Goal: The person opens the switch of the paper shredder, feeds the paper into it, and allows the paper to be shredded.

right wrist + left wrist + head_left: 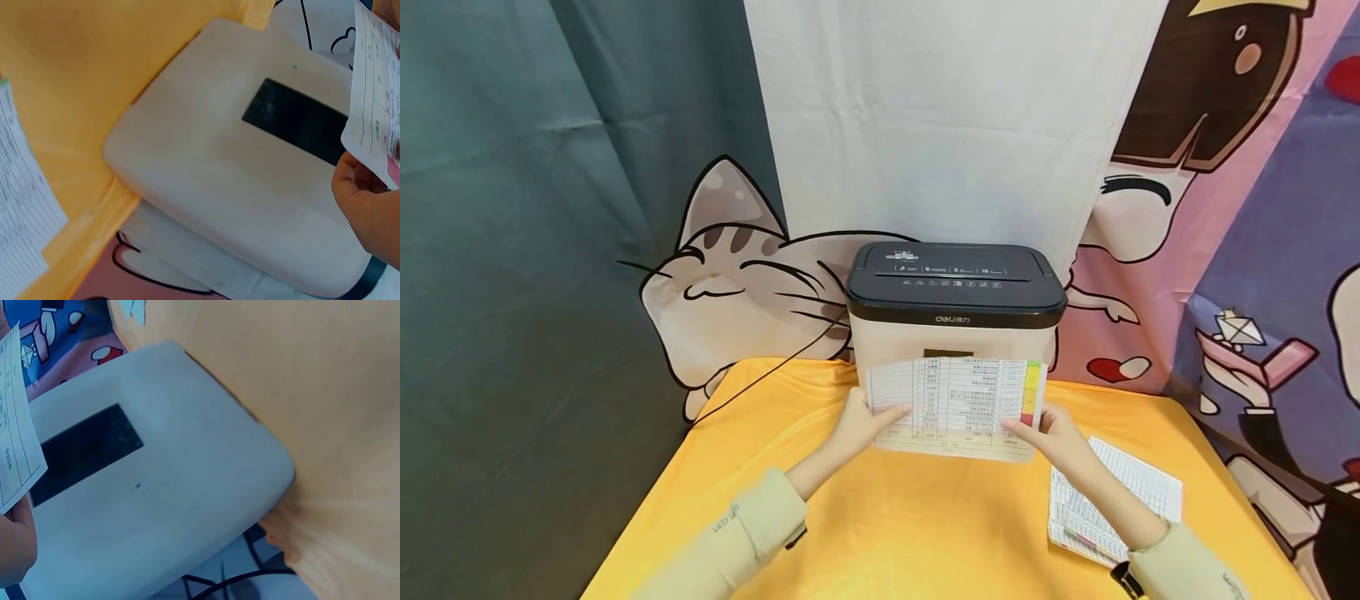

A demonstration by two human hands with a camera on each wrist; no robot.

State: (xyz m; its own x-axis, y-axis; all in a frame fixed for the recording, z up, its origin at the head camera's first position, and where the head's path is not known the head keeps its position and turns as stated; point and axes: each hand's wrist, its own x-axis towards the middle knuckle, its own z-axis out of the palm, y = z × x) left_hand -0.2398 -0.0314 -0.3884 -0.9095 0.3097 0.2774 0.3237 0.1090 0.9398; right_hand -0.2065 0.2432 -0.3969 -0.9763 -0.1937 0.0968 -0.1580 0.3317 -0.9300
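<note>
**Printed sheet point(958, 404) pinched between two hands**

The left hand point(861, 423) clamps thumb and fingers on the sheet's left edge; the right hand point(1054, 432) clamps its right edge, beside the coloured blocks. The sheet is on the near side of the black-topped machine point(958, 292), above the yellow cloth point(917, 517). Other papers point(1138, 479) lie at right. It may be several layers; the view hides that.
</note>
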